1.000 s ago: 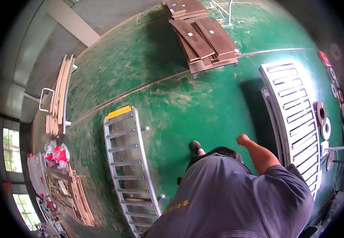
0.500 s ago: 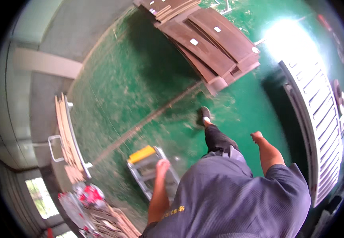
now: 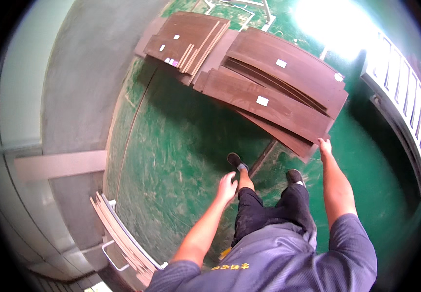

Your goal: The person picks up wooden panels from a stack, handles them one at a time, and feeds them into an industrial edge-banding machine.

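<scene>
My right hand [image 3: 324, 147] is at the near right corner of a long brown panel [image 3: 288, 112], its fingers apart; whether they touch the panel's end is hard to tell. The panel carries a white label and lies on other brown panels in a fanned, uneven pile. Behind it is a wider brown panel [image 3: 293, 73], also labelled. My left hand [image 3: 227, 187] hangs in the air over the green floor, holding nothing, fingers loosely bent and apart.
More brown panels [image 3: 191, 31] and narrow strips lie at the far left of the pile. A white slatted metal frame [image 3: 395, 80] stands on the right. Wooden strips [image 3: 115, 226] lean at the lower left, near a grey wall [image 3: 81, 73]. A metal stand [image 3: 264, 12] is behind the pile.
I have stepped closer to the panel pile, and both feet now show. My right hand has reached forward to the panel's corner. The grey step stool with its yellow top has mostly left view.
</scene>
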A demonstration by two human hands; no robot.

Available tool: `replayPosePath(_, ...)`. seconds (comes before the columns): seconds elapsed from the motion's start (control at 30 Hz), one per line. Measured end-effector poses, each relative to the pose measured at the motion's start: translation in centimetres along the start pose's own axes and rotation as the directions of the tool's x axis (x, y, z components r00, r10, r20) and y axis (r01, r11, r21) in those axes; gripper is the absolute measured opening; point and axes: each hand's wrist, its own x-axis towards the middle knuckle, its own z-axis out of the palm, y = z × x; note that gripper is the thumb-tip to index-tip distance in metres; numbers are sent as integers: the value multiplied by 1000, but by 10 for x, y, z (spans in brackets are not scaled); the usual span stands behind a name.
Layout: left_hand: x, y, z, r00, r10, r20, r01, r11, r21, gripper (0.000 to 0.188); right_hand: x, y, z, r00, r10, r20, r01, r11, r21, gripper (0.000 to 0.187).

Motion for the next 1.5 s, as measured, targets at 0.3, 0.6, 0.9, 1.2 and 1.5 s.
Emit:
replayPosePath(0.3, 397, 13, 3, 899, 430, 83, -420, 794, 440, 65, -21, -4, 35, 945, 4, -328, 63, 979, 195, 80)
replayPosePath(0.6, 472, 1, 39, 896, 444, -2, -355, 721, 595, 76, -41, -34, 118, 745, -294, -599, -100, 838, -536, 70)
replayPosePath(0.9, 468, 9, 36, 906, 422, 39, -372, 749, 548, 80, 12, -66, 188, 596, -258, -760, -297, 809, -507, 76)
replayPosePath(1.2, 475, 22, 34, 918, 391, 67, -364, 763, 534, 83, 11, -81, 182, 615, -222, -757, -331, 799, -502, 77)
replayPosePath(1.5, 470, 20, 35, 919, 391, 54, -359, 772, 525, 84, 5, -87, 178, 601, -218, -769, -351, 792, -499, 80)
